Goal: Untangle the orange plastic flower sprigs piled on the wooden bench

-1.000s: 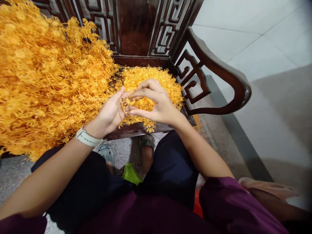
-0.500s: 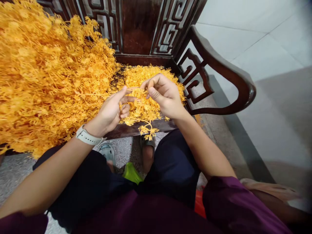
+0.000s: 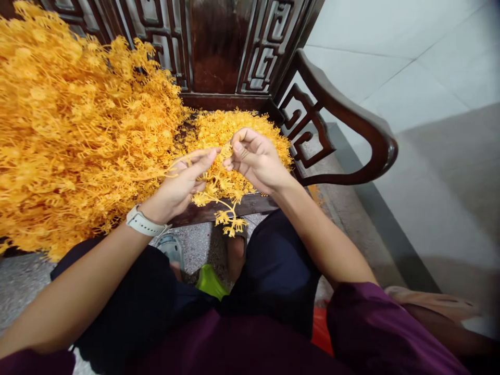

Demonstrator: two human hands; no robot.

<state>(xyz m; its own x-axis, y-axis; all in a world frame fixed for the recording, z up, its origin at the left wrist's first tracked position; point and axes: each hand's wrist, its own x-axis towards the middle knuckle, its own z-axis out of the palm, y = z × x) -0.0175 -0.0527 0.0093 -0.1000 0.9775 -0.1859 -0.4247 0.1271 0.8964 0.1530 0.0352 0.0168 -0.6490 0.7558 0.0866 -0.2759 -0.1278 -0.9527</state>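
My left hand (image 3: 182, 182), with a pale watch strap on the wrist, is closed around the stem of a yellow artificial flower sprig (image 3: 224, 182). Thumb and forefinger pinch it near its branching end. Just to the right, my right hand (image 3: 255, 159) pinches a small yellow piece at the top of that sprig; whether it is attached is hidden by the fingers. Side branches of the sprig droop past the bench's front edge. Beneath both hands lies a low heap of small yellow flower pieces (image 3: 234, 122). A tall pile of yellow sprigs (image 3: 86, 130) fills the left side.
The dark wooden bench (image 3: 250, 204) has a carved back (image 3: 219, 47) and a curved armrest (image 3: 351, 112) on the right. A pale tiled wall (image 3: 390, 62) stands beyond it. Below are a green plastic object (image 3: 211, 281) and a red object (image 3: 321, 330).
My left hand has closed more around the stem, its fingers now tucked under it. My right hand has shifted slightly left and down. The camera view has moved a little.
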